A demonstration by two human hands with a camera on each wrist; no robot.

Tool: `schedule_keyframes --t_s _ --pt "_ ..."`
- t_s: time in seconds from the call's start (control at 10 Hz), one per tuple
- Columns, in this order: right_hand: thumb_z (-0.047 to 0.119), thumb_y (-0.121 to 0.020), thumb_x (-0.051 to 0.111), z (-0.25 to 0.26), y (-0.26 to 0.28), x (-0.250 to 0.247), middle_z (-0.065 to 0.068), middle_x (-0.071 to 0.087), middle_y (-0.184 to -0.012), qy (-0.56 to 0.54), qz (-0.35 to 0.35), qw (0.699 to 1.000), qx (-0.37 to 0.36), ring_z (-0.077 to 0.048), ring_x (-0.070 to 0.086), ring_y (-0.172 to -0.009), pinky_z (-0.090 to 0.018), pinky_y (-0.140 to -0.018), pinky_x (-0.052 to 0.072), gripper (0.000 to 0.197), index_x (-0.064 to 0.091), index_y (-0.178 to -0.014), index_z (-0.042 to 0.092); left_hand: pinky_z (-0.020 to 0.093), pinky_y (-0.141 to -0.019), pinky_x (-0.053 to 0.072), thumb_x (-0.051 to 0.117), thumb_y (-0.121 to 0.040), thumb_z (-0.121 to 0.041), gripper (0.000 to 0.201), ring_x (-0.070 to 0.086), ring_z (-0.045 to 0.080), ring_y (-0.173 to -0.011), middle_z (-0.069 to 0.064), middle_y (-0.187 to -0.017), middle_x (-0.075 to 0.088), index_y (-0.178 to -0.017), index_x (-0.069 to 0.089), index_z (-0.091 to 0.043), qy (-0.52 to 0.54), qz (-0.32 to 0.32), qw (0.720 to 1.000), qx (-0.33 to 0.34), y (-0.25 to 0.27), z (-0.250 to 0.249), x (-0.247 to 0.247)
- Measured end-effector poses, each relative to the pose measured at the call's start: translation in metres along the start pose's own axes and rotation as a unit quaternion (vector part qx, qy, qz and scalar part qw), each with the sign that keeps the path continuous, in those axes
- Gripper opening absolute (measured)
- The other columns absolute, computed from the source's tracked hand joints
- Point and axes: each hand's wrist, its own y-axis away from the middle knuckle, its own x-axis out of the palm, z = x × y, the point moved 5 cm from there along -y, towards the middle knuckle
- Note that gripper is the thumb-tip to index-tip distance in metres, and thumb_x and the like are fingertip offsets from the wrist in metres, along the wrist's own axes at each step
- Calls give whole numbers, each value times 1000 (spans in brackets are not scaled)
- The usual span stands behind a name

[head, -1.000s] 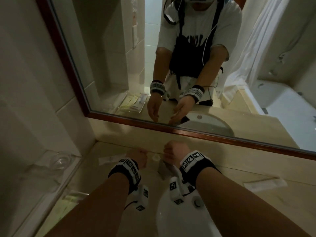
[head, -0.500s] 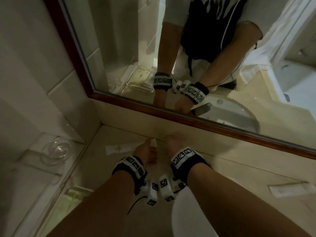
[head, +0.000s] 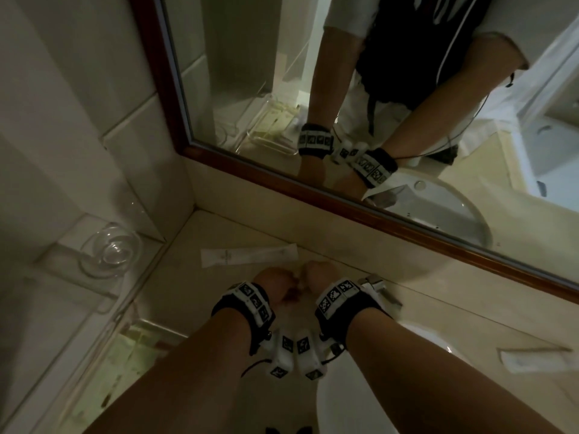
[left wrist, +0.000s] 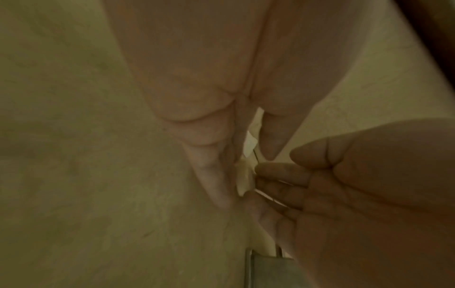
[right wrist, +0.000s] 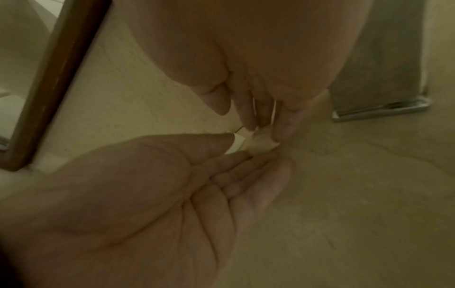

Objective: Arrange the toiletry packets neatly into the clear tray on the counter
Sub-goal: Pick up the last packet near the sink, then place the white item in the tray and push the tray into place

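Note:
My left hand and right hand meet fingertip to fingertip low over the beige counter, close to the back wall. Between them is a small white packet, pinched by the thumb and fingers of both hands; only a sliver of it shows. A long white packet lies flat just beyond my left hand. Another white packet lies at the far right. The clear tray sits at the lower left with pale green packets in it.
A clear glass bowl stands on the raised ledge at the left. The chrome faucet is right beside my right wrist, above the white basin. A wood-framed mirror runs along the back wall.
Both hands have closed in on each other until the wrists nearly touch, and their fingertips now meet on the small packet. The head view has tipped down and leftwards.

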Motion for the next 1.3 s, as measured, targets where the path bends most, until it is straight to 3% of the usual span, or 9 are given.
schedule_keyframes --t_s 0.2,0.3,0.4,0.5,0.6,0.8,1.0,1.2,1.3 --pt "17 -101 48 5 26 2 -16 60 -135 -117 52 991 -30 -31 59 -119 -39 -105 46 33 60 -131 8 49 -91 58 77 -69 -43 40 72 29 -95 7 -101 77 -103 77 -21 -95 -47 992 71 3 11 -24" --pt "14 -93 62 0 38 -1 -18 66 -125 -331 39 943 -15 -22 64 -92 -35 -89 54 32 65 -122 1 50 -95 55 82 -65 -49 42 70 30 -104 5 -111 75 -104 76 -33 -57 -13 994 87 16 8 -34" --pt "11 -86 69 11 54 -10 -15 72 -100 -333 26 941 -51 -19 64 -70 -27 -61 56 24 73 -109 8 51 -99 53 83 -63 -32 29 69 33 -109 13 -115 73 -91 77 -33 -20 -2 993 117 66 -14 -38" --pt "2 -84 71 27 74 -10 -17 69 -87 -379 45 922 -73 -22 61 -61 -25 -53 52 15 72 -98 7 37 -90 59 74 -84 -4 12 72 23 -96 10 -98 76 -92 73 -14 61 8 988 138 110 -24 -40" --pt "0 -83 71 46 90 -6 -19 67 -87 -399 55 911 -91 -24 60 -69 -32 -60 52 10 69 -82 10 30 -81 61 68 -87 5 14 71 20 -90 9 -92 74 -92 69 -8 104 -17 980 166 136 -25 -53" --pt "-1 -86 68 91 106 16 -13 68 -82 -415 83 897 -129 -21 62 -71 -30 -62 53 13 66 -83 12 33 -80 61 72 -84 4 20 71 24 -93 16 -104 71 -101 65 -4 147 -94 966 192 169 -15 -102" --pt "-1 -87 66 128 102 55 -13 67 -80 -437 111 885 -117 -21 62 -67 -32 -62 54 10 66 -88 9 26 -64 62 68 -87 6 27 68 23 -86 19 -105 68 -113 61 3 175 -169 951 192 181 3 -159" --pt "-4 -86 67 141 86 83 -10 67 -62 -457 116 879 -78 -20 62 -53 -30 -53 54 9 67 -82 5 46 -90 58 76 -83 -3 15 68 28 -95 11 -96 70 -86 68 -15 122 -326 927 142 172 23 -256" --pt "-2 -89 65 136 71 87 -10 64 -60 -464 110 877 -49 -19 60 -49 -27 -49 53 11 64 -80 4 48 -86 60 80 -78 -9 13 70 32 -95 14 -99 73 -85 72 -16 60 -365 922 117 160 20 -293"
